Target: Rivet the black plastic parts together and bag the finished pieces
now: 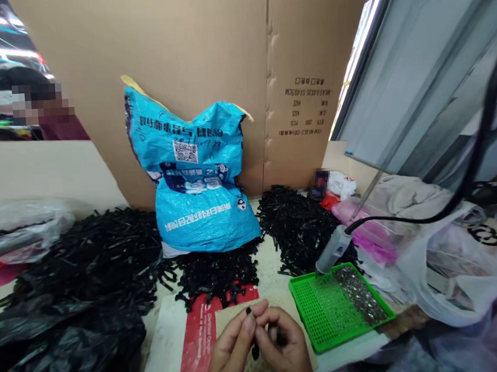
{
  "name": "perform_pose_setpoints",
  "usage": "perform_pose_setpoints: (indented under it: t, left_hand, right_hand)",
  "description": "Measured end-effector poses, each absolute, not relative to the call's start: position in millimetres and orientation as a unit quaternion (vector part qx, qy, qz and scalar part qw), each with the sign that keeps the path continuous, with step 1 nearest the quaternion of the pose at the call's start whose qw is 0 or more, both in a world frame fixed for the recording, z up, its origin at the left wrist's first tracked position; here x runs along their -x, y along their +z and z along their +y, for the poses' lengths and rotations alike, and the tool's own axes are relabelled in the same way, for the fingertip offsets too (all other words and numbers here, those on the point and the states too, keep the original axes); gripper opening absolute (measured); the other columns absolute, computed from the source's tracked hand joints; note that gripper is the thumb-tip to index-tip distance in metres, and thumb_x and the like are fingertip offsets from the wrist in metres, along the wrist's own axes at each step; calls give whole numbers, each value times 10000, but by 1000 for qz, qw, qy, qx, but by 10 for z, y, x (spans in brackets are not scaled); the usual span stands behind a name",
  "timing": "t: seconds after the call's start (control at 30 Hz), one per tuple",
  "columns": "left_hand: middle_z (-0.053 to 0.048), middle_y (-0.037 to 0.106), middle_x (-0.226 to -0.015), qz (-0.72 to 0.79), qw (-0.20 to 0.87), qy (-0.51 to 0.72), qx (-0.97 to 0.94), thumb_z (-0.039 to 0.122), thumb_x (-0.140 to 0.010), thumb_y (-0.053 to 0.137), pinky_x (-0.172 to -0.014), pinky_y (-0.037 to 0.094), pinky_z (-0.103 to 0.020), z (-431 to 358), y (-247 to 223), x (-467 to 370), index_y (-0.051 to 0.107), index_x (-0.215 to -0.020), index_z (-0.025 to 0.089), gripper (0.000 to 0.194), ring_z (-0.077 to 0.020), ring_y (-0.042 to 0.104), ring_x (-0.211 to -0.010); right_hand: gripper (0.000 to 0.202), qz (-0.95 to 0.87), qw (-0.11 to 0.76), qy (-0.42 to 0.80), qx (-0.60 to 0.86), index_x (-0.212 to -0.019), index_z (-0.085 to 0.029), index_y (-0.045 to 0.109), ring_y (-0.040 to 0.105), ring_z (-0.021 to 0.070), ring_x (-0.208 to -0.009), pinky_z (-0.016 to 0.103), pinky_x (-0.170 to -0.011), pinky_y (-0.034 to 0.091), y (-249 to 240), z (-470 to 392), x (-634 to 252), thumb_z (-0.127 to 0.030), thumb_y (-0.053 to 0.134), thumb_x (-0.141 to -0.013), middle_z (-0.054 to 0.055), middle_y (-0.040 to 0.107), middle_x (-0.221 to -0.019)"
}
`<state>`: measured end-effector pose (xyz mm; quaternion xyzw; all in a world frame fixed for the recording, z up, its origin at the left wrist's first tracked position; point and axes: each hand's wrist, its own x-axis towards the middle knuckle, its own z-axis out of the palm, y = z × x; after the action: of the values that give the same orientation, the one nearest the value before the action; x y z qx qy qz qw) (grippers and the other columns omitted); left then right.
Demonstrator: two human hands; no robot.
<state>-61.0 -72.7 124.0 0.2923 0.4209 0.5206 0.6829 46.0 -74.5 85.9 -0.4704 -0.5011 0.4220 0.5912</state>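
Observation:
At the bottom centre, my left hand point(235, 345) and my right hand point(284, 339) meet with their fingertips close together. A small black piece point(255, 349) is pinched between them, its upper tip showing above the left fingers. Another dark bit shows inside the curled fingers of my right hand. Beneath both hands lies a beige pad point(226, 319) on a red and white printed sheet point(198, 338). Right of my hands is a green tray point(317, 310) with many small shiny metal parts point(360, 294) in its right part.
A blue sack point(204, 216) stands on black parts point(219, 271), with larger heaps left point(97, 255) and right point(294, 228). A grey handheld tool point(334, 250) with a cable touches the tray. Plastic bags lie at both sides; cardboard point(208, 44) stands behind. A person point(57, 115) is back left.

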Motion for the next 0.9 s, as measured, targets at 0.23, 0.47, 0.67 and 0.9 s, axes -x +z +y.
perform_pose_setpoints:
  t: [0.23,0.47,0.67,0.9]
  left_hand:
    - [-46,679,-788,424,730,458,-279,518,-770,698,-498,340,-191,-409,930,569,682,-1051,123,486,-72,460,-532]
    - [-60,672,-855,365,822,391,-193,316,-729,684,-534,291,-192,-438,881,638,691,-1082,129,399,-72,463,-593]
    - [-68,687,-884,346,825,395,-209,269,-736,703,-526,285,-184,-480,936,693,611,-1116,140,412,-59,451,-566]
    - [-10,617,-704,367,800,404,-249,282,-705,775,-552,339,-178,-505,908,709,642,-928,127,302,-69,513,-593]
  right_hand:
    - [286,-538,552,318,552,-1205,-239,509,546,196,-1045,318,-903,466,719,-809,-870,-338,506,-937,87,547,-1153]
    - [435,-511,536,383,552,-1313,-218,481,625,150,-832,277,-772,543,607,-818,-929,-347,575,-909,72,590,-1028]
    - [326,-504,573,344,547,-1188,-210,588,682,184,-876,279,-727,584,653,-815,-885,-338,606,-889,117,667,-1101]
    - [185,-691,472,198,511,-1049,-246,701,685,200,-934,329,-844,569,676,-827,-897,-223,621,-883,74,724,-1002]
